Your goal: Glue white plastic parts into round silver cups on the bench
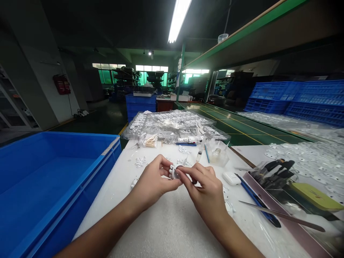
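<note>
Dim factory hall, white foam-covered desk (172, 222), left hand (152, 182) and right hand (206, 191) fingers both pinching one small round clear plastic part (175, 173), blue plastic crate (53, 186) at left.

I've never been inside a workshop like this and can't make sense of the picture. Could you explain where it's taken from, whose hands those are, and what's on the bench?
The camera sits on a worker's head, looking down at their own bare hands. The left hand and right hand together pinch a small clear part over a white foam-covered bench. A big blue crate stands at the left. Behind are trays of small white parts and cotton swabs. At the right lie a blue pen and long tweezers.
</note>
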The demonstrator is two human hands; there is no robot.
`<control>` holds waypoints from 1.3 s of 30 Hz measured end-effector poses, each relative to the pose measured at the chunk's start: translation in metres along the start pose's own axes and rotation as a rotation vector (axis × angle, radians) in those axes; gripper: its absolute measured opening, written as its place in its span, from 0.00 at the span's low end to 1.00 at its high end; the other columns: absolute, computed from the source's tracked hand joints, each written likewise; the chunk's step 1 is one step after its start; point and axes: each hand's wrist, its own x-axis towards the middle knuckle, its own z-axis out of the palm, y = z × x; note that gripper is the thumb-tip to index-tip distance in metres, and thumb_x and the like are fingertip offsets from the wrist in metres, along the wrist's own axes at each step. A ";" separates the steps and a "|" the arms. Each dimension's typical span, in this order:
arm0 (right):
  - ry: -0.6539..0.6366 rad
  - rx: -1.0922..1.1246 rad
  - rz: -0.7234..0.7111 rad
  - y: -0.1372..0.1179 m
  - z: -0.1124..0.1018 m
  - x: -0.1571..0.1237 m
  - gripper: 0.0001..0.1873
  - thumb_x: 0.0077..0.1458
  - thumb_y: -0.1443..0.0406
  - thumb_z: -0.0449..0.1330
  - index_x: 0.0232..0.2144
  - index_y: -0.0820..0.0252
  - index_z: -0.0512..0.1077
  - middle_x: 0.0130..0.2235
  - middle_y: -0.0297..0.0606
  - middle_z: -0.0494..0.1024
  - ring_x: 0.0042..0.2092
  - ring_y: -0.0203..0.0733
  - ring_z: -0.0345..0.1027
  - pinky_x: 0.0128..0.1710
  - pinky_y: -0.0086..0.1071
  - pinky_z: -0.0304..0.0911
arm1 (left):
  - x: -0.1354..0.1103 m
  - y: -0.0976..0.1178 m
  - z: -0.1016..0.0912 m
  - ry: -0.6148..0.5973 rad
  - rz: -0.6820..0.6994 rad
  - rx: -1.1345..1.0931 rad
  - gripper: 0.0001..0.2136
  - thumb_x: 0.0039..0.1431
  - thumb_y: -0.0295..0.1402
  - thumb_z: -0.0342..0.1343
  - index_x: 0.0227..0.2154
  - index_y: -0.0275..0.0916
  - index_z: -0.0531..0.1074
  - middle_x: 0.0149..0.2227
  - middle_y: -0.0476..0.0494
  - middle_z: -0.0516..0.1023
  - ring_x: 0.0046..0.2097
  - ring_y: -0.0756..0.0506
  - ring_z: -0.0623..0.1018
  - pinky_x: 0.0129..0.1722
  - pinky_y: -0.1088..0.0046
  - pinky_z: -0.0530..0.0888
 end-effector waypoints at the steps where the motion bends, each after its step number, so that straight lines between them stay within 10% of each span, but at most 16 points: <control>1: -0.016 0.016 0.006 0.000 -0.001 0.000 0.04 0.58 0.68 0.59 0.33 0.58 0.74 0.25 0.31 0.69 0.24 0.32 0.57 0.30 0.33 0.51 | 0.000 0.000 0.002 0.012 0.019 0.022 0.20 0.44 0.35 0.67 0.35 0.39 0.63 0.35 0.46 0.72 0.37 0.46 0.73 0.33 0.75 0.68; 19: 0.028 0.138 0.220 -0.012 0.002 -0.002 0.05 0.56 0.65 0.59 0.29 0.56 0.73 0.20 0.28 0.68 0.23 0.34 0.57 0.27 0.31 0.53 | -0.002 0.001 0.006 -0.054 0.052 -0.051 0.16 0.46 0.28 0.64 0.35 0.40 0.62 0.34 0.48 0.70 0.38 0.48 0.73 0.30 0.79 0.66; 31: 0.113 0.109 0.213 -0.003 -0.004 0.000 0.03 0.58 0.63 0.58 0.33 0.56 0.70 0.19 0.26 0.61 0.23 0.34 0.55 0.26 0.30 0.54 | 0.000 0.009 -0.001 -0.166 -0.177 -0.432 0.21 0.42 0.27 0.69 0.36 0.35 0.63 0.36 0.42 0.75 0.39 0.45 0.77 0.45 0.67 0.72; 39: -0.051 0.119 0.176 0.003 -0.002 0.002 0.05 0.58 0.63 0.59 0.32 0.55 0.74 0.24 0.30 0.68 0.25 0.34 0.59 0.27 0.31 0.53 | 0.000 0.007 -0.002 -0.034 -0.052 -0.101 0.22 0.42 0.32 0.69 0.37 0.37 0.64 0.32 0.50 0.70 0.33 0.52 0.71 0.33 0.78 0.68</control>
